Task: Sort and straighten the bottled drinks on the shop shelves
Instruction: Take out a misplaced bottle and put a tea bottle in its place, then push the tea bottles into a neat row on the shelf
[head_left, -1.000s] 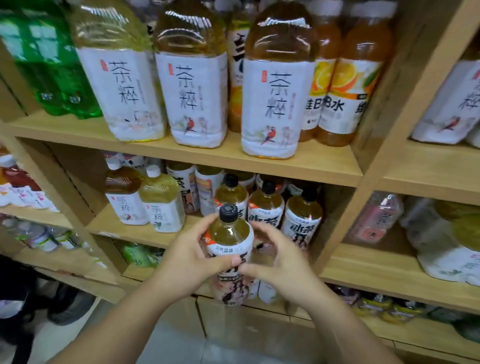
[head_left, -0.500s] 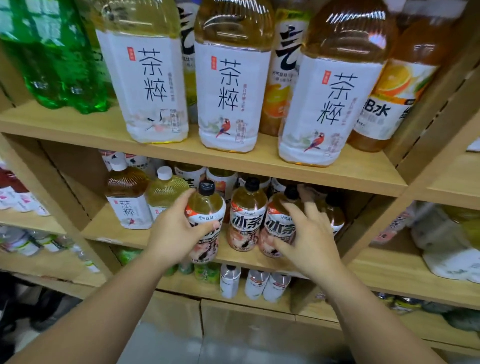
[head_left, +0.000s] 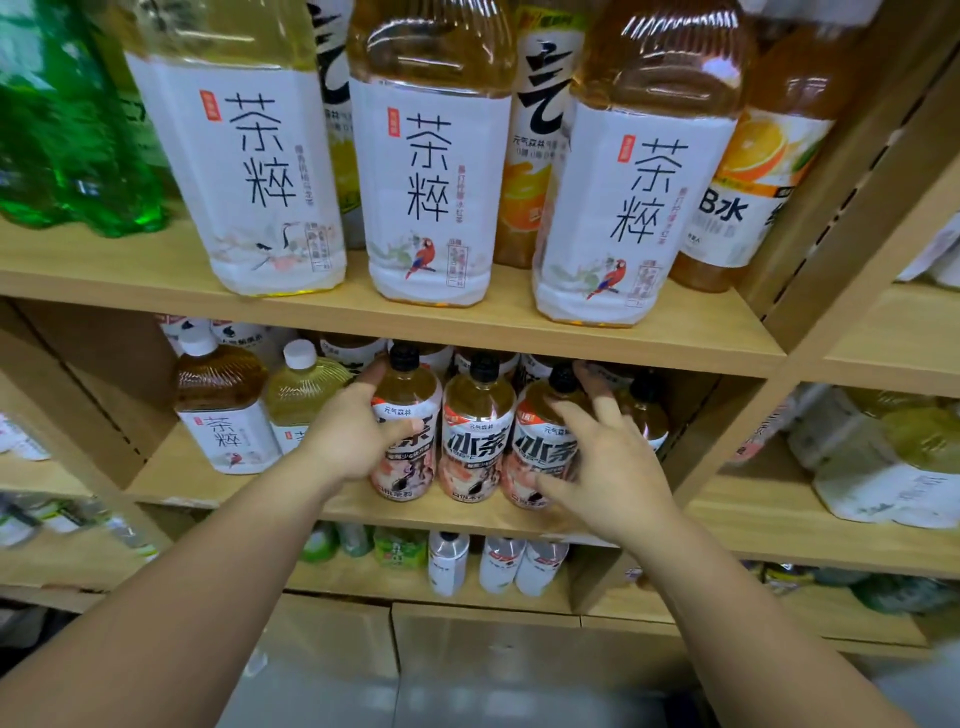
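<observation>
Left hand (head_left: 348, 436): gripped the left tea bottle (head_left: 408, 389), thumb across its label, fingertips up at its shoulder. Right hand (head_left: 613, 467): fingers spread apart, laid against the right tea bottle (head_left: 543, 449), not clamped on it. Both bottles black-capped, upright at the front of the middle shelf (head_left: 208, 483), packed close with the middle tea bottle (head_left: 475, 431) between. Crowded by a fourth bottle (head_left: 649, 415) partly hidden behind the right hand, and white-capped bottles (head_left: 221, 410) just left. Hemmed in overhead by the upper shelf (head_left: 467, 325) loaded with big tea bottles (head_left: 431, 171). Small white bottles (head_left: 449, 561) one shelf below.
</observation>
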